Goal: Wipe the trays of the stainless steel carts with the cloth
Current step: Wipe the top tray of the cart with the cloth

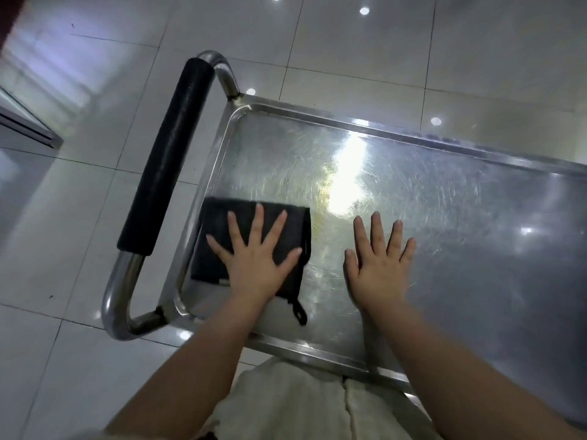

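The left hand (257,262) lies flat on the folded dark cloth (216,236), fingers straight and spread wide, pressing it onto the steel cart's tray (444,233) at the tray's left end, close to its near edge and just inside the rim by the black-padded handle (165,154). The right hand (378,268) rests on bare steel just beside the cloth, fingers likewise straight and spread, holding nothing

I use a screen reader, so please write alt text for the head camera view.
A person's left hand presses a folded dark cloth flat on a stainless steel cart tray, near the black-padded handle. The right hand rests open on the bare metal beside it.
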Demonstrator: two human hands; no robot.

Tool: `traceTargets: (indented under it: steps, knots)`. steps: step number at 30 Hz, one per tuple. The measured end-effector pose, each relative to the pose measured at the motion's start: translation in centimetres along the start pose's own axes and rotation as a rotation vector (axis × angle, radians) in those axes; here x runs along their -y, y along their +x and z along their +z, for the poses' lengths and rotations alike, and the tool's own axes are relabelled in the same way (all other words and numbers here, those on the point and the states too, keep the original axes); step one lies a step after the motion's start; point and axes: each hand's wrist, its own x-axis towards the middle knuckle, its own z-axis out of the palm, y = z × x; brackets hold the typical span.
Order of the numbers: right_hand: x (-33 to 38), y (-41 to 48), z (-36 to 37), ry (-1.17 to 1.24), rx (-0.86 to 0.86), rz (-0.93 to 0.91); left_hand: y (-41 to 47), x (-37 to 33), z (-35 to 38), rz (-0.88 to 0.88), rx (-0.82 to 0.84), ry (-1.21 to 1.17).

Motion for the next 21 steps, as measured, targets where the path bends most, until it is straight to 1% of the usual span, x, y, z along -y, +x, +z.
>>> traceTargets:
  steps: [3,6,8,10,13,17,19,21]
  knots:
    - [0.1,0.1,0.0,-0.009,0.004,0.009,8.0,-1.4,-2.3,0.011,-0.005,0.012]
    - [0.0,0.1,0.0,-0.016,0.005,0.010,14.7,-3.2,-4.3,0.044,0.025,0.034]
    - [0.0,0.1,0.0,-0.017,0.006,0.011,17.0,-4.1,-5.0,0.075,0.038,0.040]
    - [0.0,0.1,0.0,-0.021,0.003,0.013,17.2,-4.5,-5.1,0.089,0.031,0.040]
    - [-0.1,0.0,0.0,-0.026,0.009,0.008,13.3,-4.1,-3.8,0.091,-0.006,0.018]
    - [-0.1,-0.3,0.0,-0.008,0.003,0.004,1.4,-2.2,-0.2,0.088,-0.017,-0.037]
    - [-0.1,-0.4,0.1,0.000,-0.006,-0.001,-4.5,-1.7,1.5,0.085,0.009,-0.027]
    - [-0.1,-0.6,0.2,-0.004,-0.013,-0.007,-7.2,-1.5,2.2,0.083,0.040,0.009]
